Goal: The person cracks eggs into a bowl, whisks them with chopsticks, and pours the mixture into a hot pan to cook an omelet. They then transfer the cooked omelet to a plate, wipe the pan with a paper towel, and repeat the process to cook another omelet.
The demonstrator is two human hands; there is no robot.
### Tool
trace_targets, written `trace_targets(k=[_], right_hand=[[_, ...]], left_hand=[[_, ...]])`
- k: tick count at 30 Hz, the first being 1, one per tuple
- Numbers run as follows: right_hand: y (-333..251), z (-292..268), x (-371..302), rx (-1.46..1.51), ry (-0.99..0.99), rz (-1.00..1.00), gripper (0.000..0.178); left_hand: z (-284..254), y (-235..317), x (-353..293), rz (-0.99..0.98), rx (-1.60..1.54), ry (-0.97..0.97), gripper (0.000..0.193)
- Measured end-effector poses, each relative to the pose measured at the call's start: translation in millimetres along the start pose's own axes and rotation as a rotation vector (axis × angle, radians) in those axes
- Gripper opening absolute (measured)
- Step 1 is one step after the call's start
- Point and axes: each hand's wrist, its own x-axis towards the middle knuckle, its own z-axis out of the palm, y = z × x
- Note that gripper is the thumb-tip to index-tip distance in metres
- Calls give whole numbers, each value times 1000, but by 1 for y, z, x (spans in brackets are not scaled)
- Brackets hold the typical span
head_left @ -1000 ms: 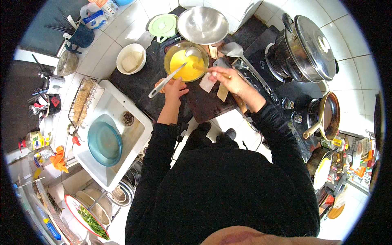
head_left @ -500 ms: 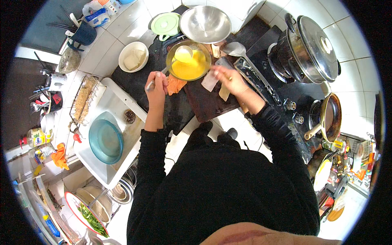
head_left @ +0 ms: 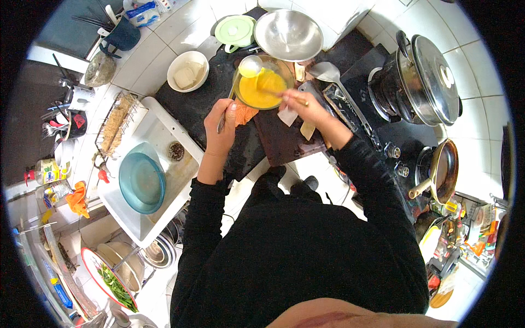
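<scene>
A glass bowl of yellow beaten liquid (head_left: 263, 89) stands on the dark counter in front of me. My left hand (head_left: 221, 129) grips the handle of a metal spoon (head_left: 250, 66), whose round end sits at the bowl's left rim with some yellow liquid in it. Just right of this hand an orange piece (head_left: 244, 114) lies on the counter. My right hand (head_left: 299, 104) is at the bowl's right rim and holds thin chopsticks (head_left: 275, 91) that reach into the liquid. Below that hand lies a dark cutting board (head_left: 284, 141) with pale pieces (head_left: 308, 130) on it.
Behind the bowl are a steel mixing bowl (head_left: 288, 34), a green lidded pot (head_left: 235, 29) and a white bowl of pale cubes (head_left: 187, 71). A white sink (head_left: 164, 131) at left holds a blue plate (head_left: 142, 182). At right, a stove carries a steel pot (head_left: 429, 82) and a pan (head_left: 444, 169).
My left hand drew the spoon out of the liquid, swung left, then set it at the bowl's left rim. My right hand left the cutting board and now reaches into the bowl with chopsticks.
</scene>
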Motion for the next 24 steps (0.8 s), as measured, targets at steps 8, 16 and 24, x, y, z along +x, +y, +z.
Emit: trace_targets(k=[8, 16, 24], right_hand=[[6, -7, 1, 48, -105, 60, 33], [-3, -6, 2, 156, -104, 80, 37], [-6, -20, -23, 49, 20, -23, 36]], left_hand=[[2, -1, -5, -6, 23, -13, 12], [2, -1, -4, 25, 13, -6, 12], [3, -8, -8, 3, 20, 8, 12]])
